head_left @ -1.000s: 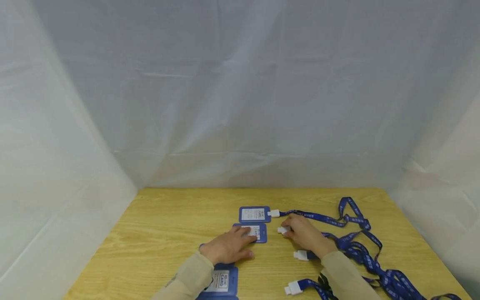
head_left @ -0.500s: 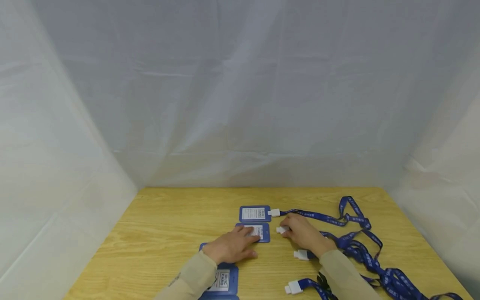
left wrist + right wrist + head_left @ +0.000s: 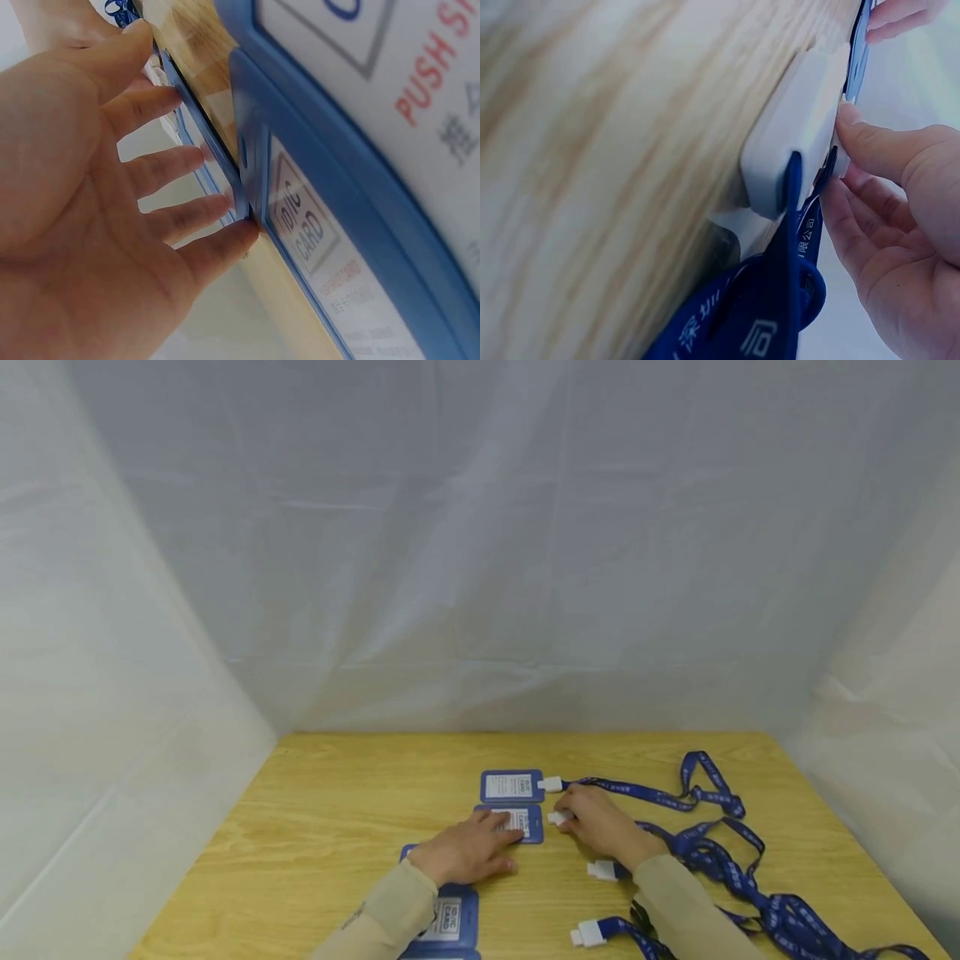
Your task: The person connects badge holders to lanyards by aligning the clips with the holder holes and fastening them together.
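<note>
My left hand (image 3: 468, 852) rests with extended fingers on a blue ID card holder (image 3: 535, 825), second from the back. In the left wrist view its fingertips touch that holder's face, and part of the holder is hidden. Just to the right, my right hand (image 3: 600, 827) pinches the white clip (image 3: 557, 817) of a blue lanyard between thumb and fingers. A narrow gap separates clip and holder in the head view. Behind them lies another card holder (image 3: 511, 786) with a white clip (image 3: 551, 784) at its right end.
More card holders (image 3: 468, 917) lie under and below my left forearm. Loose lanyards (image 3: 738, 881) tangle at the right. Two other white clips (image 3: 602, 870), one nearer the front (image 3: 588, 933), point left. White sheeting (image 3: 480, 568) surrounds the wooden table (image 3: 337, 827).
My left hand and the holder beneath it have shifted slightly right. My right hand has brought the pinched clip slightly left, narrowing the gap.
</note>
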Demonstrator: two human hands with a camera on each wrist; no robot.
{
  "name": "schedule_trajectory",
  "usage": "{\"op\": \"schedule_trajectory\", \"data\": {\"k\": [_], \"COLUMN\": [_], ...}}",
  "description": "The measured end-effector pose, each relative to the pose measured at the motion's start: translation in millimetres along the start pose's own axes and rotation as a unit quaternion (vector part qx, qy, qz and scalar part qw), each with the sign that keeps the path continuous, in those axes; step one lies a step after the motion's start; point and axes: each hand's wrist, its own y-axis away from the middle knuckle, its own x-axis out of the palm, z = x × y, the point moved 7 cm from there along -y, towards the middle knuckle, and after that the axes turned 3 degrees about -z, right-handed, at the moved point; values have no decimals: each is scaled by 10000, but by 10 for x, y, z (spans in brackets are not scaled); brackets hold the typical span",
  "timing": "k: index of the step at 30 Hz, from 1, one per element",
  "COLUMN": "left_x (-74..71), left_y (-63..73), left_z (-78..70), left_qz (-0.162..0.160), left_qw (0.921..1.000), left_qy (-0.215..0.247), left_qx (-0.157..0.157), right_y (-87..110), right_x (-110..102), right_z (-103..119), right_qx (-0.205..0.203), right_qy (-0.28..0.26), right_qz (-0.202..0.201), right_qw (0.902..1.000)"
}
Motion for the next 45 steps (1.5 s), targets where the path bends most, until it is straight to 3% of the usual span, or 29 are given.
{"op": "schedule_trajectory", "data": {"k": [7, 27, 36, 45], "left_x": [20, 19, 63, 116], "left_y": [3, -22, -44, -80], "left_z": [5, -61, -99, -132], "left_qz": [161, 0, -59, -187], "left_qw": [9997, 10000, 10000, 9997], "left_qy": [119, -40, 24, -100], "left_qx": [-148, -58, -54, -95], "right_y": [-12, -12, -30, -49], "right_x": [40, 47, 77, 77], "right_z": [-4, 28, -72, -83], "right_qx": [59, -118, 409, 355], "right_qy": [-10, 29, -350, -429], "right_qz": [34, 172, 145, 38], "right_qw": [10000, 9998, 9984, 9984]}}
